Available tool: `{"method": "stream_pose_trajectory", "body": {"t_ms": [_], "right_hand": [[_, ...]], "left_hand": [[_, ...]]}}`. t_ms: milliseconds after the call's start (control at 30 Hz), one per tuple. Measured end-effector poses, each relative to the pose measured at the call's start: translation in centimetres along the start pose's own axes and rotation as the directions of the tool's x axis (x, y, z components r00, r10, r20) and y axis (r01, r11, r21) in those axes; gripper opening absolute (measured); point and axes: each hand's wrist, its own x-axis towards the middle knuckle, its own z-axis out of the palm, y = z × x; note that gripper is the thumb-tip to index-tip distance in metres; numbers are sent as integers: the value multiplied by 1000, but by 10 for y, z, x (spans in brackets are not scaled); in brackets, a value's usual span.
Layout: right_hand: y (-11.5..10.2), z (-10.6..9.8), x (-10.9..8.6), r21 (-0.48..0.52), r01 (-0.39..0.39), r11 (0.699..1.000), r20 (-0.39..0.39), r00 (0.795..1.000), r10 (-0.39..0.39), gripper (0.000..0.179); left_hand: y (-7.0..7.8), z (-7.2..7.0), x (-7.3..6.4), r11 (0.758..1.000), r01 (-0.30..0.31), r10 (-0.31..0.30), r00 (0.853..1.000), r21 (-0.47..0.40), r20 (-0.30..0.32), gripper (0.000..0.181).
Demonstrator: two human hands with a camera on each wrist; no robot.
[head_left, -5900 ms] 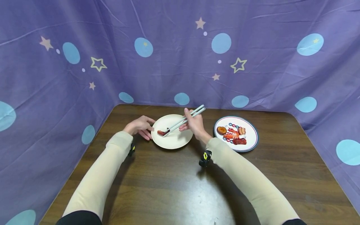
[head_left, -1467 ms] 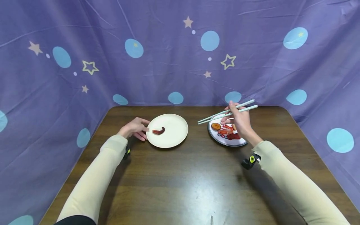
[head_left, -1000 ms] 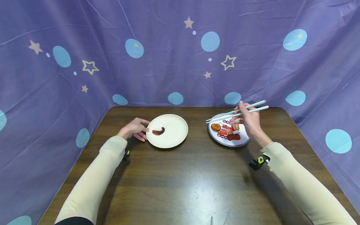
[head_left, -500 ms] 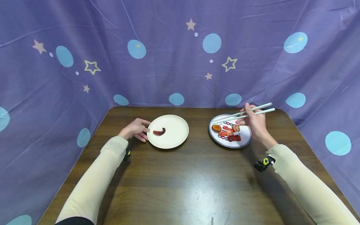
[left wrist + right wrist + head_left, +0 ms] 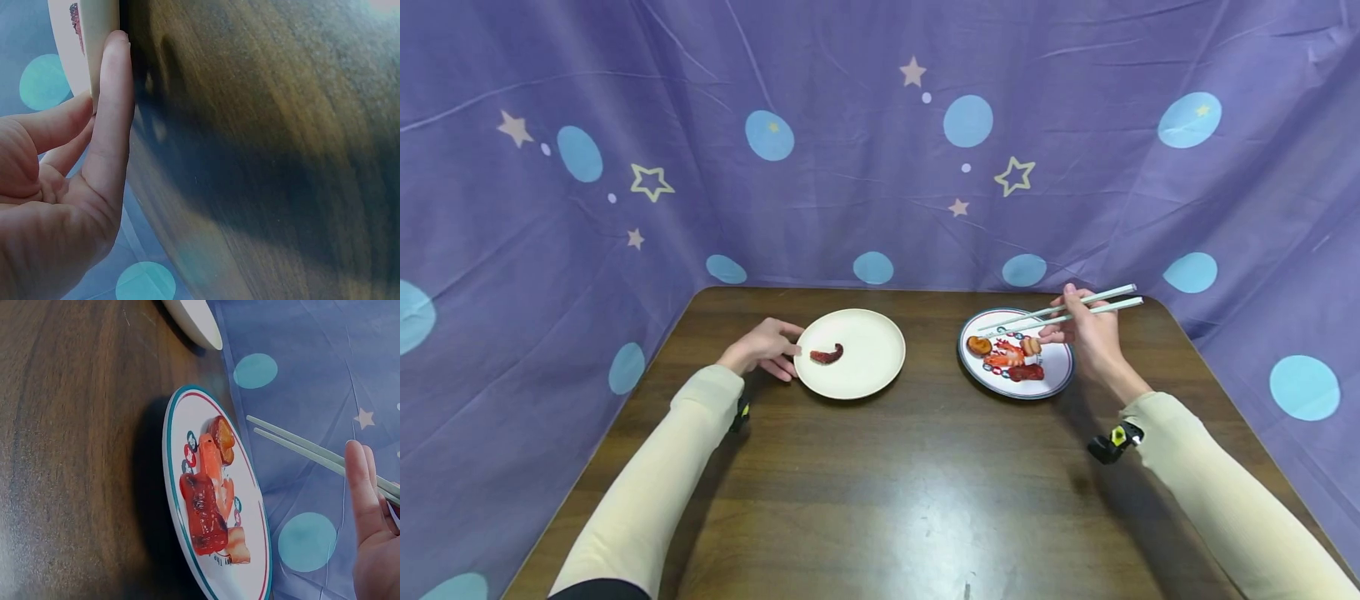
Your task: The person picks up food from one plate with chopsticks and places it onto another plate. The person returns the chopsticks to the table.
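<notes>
Head view: chopsticks point(image 5: 1108, 294) tilt above a patterned plate point(image 5: 1056, 375)

On the desk point(image 5: 850, 492) in front of me, a cream plate point(image 5: 872, 367) lies just before twelve o'clock, the patterned plate near one. The person's left hand point(image 5: 766, 348) is at the cream plate's nine o'clock, fingers drawn nearly together, pinching its rim. A curled, dark red-brown food piece point(image 5: 826, 355) lies on that plate, towards nine. The right hand point(image 5: 1092, 329) is beyond the patterned plate's two o'clock, its fingers closed round the chopsticks, which point between eight and nine, tips slightly parted. From the right wrist, those tips look clear of the food. The patterned plate carries a round brown piece point(image 5: 979, 346) near nine, an orange-red prawn point(image 5: 1006, 356) by the middle, a pale piece point(image 5: 1032, 346) at two and a dark red slab point(image 5: 1026, 372) towards five.
</notes>
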Motion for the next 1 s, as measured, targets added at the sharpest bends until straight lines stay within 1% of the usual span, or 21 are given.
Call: {"method": "stream_pose_trajectory", "body": {"t_ms": [367, 600, 800, 1000], "right_hand": [[1, -6, -2, -18, -52, 999, 54, 997, 52, 35], [4, -5, -2, -61, -71, 996, 53, 996, 74, 40], [8, -4, -4, -92, -105, 990, 53, 992, 110, 33], [11, -5, -4, -95, -90, 991, 58, 994, 96, 33]], "left_hand": [[-1, 0, 0, 1000, 7, -7, 1000, 8, -4, 59], [1, -1, 2, 1000, 8, -8, 1000, -1, -6, 59], [1, -1, 1, 1000, 10, -10, 1000, 7, -1, 59], [2, -1, 1, 1000, 6, -6, 1000, 15, 2, 59]]}}
